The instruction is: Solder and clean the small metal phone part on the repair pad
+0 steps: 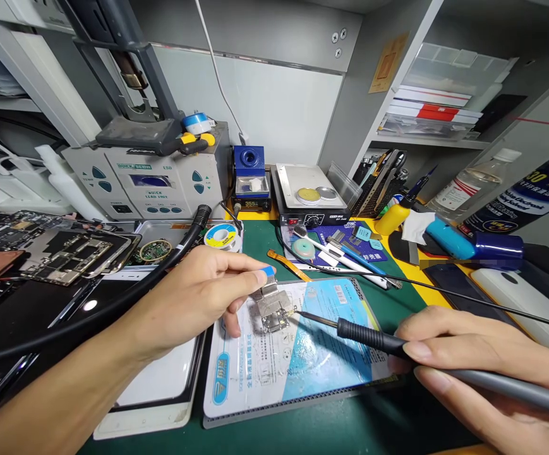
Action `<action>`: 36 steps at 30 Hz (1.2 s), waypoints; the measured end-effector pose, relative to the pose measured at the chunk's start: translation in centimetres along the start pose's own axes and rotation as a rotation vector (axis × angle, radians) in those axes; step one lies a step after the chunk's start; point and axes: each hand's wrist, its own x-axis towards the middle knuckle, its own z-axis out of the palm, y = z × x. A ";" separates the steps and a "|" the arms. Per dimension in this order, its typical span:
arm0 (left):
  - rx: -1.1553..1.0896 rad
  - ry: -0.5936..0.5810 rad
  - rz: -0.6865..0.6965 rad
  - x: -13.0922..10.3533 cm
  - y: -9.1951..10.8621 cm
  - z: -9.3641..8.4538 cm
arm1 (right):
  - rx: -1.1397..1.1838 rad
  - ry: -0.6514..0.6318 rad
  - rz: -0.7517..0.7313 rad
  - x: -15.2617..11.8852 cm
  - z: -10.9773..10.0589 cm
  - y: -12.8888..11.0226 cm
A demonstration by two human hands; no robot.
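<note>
A small circuit board [275, 321] with a metal shield plate [275, 302] is at the middle, over a white and blue printed pad [250, 379]. My left hand [203, 287] pinches the blue-tipped end of a metal clip or tweezers [268, 273] at the upper edge of that plate; which of the two it is I cannot tell. In my right hand [473, 373] is a soldering iron [373, 336], held like a pen from the right. The iron's tip touches or nearly touches the board's right edge.
A black hose [113, 309] crosses the left side, over phone parts. Behind stand a hot-air station [151, 183], a solder spool [221, 236], and a heating plate [302, 183]. Brushes [321, 249] lie behind the pad. A thin black cable [445, 297] runs across the right.
</note>
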 end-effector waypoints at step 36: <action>0.045 0.035 0.001 0.2 0.0 0.3 | 0.928 0.151 0.974 3.2 0.1 1.6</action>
